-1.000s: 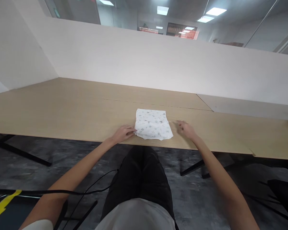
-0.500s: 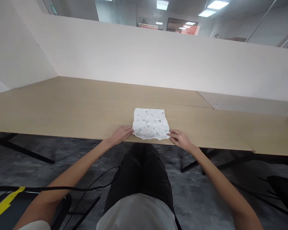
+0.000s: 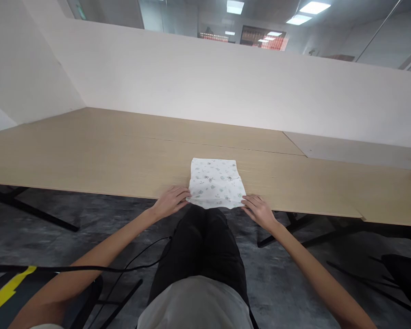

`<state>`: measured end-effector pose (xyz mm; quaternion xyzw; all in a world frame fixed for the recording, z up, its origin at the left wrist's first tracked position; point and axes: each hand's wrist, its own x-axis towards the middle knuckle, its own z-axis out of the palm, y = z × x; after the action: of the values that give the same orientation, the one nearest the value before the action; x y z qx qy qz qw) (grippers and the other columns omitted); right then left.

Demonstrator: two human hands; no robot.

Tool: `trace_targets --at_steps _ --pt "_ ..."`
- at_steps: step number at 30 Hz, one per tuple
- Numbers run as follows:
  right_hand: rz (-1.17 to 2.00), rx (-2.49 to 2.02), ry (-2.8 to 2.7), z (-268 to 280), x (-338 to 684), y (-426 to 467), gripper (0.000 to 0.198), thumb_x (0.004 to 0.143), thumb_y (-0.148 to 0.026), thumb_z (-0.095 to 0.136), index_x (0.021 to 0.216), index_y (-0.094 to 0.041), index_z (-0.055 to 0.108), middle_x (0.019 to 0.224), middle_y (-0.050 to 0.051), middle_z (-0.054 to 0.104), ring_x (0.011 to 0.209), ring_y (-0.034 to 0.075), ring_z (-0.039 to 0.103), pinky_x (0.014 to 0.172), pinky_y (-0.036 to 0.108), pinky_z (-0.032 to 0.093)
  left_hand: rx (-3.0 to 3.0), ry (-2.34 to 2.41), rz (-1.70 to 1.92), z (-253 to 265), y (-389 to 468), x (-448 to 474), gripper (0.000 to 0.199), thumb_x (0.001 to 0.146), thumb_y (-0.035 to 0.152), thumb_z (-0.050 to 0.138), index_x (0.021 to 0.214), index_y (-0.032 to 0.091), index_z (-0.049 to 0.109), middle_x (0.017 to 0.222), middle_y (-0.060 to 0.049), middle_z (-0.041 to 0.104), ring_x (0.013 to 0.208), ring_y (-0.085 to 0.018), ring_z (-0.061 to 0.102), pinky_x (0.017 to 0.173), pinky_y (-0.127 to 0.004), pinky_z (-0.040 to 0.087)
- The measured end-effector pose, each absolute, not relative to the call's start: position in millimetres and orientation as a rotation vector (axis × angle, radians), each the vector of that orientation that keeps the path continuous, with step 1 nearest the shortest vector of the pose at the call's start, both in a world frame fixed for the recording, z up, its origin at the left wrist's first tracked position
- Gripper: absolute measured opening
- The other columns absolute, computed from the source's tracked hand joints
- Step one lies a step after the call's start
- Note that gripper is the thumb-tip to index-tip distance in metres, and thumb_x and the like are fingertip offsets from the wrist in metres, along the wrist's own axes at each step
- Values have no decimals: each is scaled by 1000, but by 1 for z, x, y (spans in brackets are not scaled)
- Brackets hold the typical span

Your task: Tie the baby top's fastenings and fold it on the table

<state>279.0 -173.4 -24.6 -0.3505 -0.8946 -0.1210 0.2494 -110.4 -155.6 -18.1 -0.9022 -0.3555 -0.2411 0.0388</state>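
A white cloth with a small printed pattern lies nearly flat at the front edge of the wooden table. Its near edge reaches the table's rim and looks slightly wavy. At the cloth's near left corner, my left hand pinches the fabric between thumb and fingers. The near right corner is gripped the same way by my right hand. Both hands rest close to the table's front edge.
A pale wall rises behind the table, with glass above it. A black chair with a yellow strip stands at lower left, with a dark cable crossing above it. Another dark chair is at the right.
Both hands have drawn the cloth's near corners slightly toward me. The cloth looks longer and smoother, and the crease along its near side has mostly gone.
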Motion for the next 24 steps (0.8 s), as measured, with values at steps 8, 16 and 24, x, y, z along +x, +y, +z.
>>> trace_targets --at_steps 8,16,24 --pt "36 -1118 -2260 28 275 -166 15 83 -19 53 88 -19 67 88 7 70 86 23 63 82 39 46 -2844 -1467 -1269 20 -151 -102 32 90 45 47 104 20 61 108 -7 66 102 -22 59 91 -35 45" --pt "705 -1444 -1630 58 255 -46 23 73 -27 57 86 -12 68 85 9 69 75 19 62 70 30 47 -2461 -1984 -1853 23 -48 -79 32 79 42 52 91 15 62 96 -8 68 90 -22 61 82 -30 46" --pt "513 -1790 -1597 21 234 18 28 68 -15 57 94 -13 67 93 9 68 82 19 62 74 28 46 -2375 -2161 -1368 -11 9 -80 23 78 33 48 83 16 63 86 -10 67 80 -23 59 75 -34 45"
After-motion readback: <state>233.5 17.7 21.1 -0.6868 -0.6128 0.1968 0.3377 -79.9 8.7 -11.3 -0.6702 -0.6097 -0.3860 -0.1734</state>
